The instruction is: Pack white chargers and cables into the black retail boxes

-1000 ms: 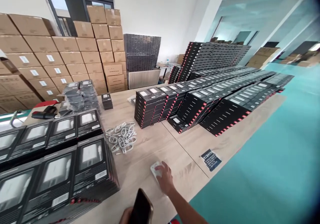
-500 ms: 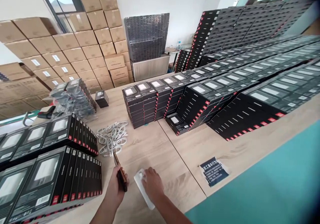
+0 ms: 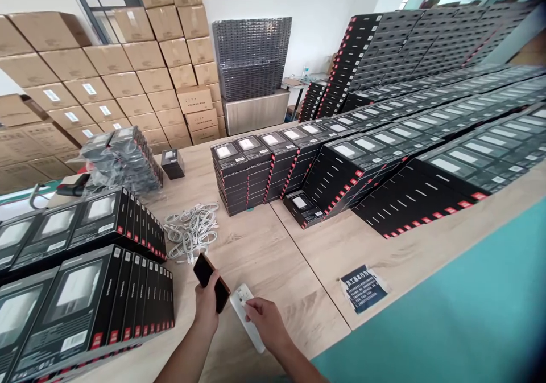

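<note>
My left hand (image 3: 206, 303) is wrapped round a smartphone (image 3: 214, 280), whose dark screen shows and whose edge is brown. Just to its right a white power strip (image 3: 252, 332) lies slantwise on the wooden table. Sockets are visible at its far end. Over that end is my right hand (image 3: 265, 319), its fingers curled and pinched together by the sockets. Whether anything small sits between those fingertips is hidden. Beyond the phone lies a tangle of white cables (image 3: 191, 229).
Black product boxes (image 3: 106, 292) stand in rows at the left, with plastic-wrapped boxes (image 3: 119, 161) behind. Long rows of black boxes (image 3: 324, 172) fill the right side. A torn dark notice (image 3: 364, 289) is stuck near the table edge. Brown cartons (image 3: 140, 81) are stacked behind.
My left hand has turned the smartphone from edge-on so its dark face shows, and moved it slightly right. My right hand's fingers have drawn together, uncovering more of the power strip's sockets.
</note>
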A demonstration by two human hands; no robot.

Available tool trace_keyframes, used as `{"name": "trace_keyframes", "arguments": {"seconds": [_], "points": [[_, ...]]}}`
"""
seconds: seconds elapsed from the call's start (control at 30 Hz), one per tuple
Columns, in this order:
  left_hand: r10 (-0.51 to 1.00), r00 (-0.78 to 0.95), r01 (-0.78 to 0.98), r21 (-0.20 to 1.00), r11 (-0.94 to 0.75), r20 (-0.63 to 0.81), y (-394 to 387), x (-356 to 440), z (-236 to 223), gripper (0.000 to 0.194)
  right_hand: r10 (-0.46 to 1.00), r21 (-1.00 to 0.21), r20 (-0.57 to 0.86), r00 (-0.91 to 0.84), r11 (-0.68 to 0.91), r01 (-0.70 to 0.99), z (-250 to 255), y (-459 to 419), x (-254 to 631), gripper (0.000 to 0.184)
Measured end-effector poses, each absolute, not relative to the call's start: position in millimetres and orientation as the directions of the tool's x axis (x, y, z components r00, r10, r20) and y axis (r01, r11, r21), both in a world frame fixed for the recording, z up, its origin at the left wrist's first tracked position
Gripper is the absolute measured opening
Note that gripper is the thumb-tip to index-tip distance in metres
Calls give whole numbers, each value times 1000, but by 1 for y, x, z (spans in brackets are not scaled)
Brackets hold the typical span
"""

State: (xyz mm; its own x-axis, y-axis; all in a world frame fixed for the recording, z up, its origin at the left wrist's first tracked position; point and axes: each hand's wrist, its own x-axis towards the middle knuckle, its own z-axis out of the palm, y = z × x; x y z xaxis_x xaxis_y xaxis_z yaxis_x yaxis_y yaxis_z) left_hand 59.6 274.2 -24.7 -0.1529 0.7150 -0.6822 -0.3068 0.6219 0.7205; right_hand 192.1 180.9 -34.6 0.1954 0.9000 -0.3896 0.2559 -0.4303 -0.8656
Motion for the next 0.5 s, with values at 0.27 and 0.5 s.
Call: {"name": "trace_keyframes", "arguments": {"seconds": [0.27,0.5], "points": [[691,-218,-174,724,667,-689,265,75,-45,46,916,-889,-318,243,-378,261,-31,178,177,21],[736,-289,-76,781,620,-612,257,78,-52,48,913,-869,-312,263,-386,310,-38,179,174,16]]}}
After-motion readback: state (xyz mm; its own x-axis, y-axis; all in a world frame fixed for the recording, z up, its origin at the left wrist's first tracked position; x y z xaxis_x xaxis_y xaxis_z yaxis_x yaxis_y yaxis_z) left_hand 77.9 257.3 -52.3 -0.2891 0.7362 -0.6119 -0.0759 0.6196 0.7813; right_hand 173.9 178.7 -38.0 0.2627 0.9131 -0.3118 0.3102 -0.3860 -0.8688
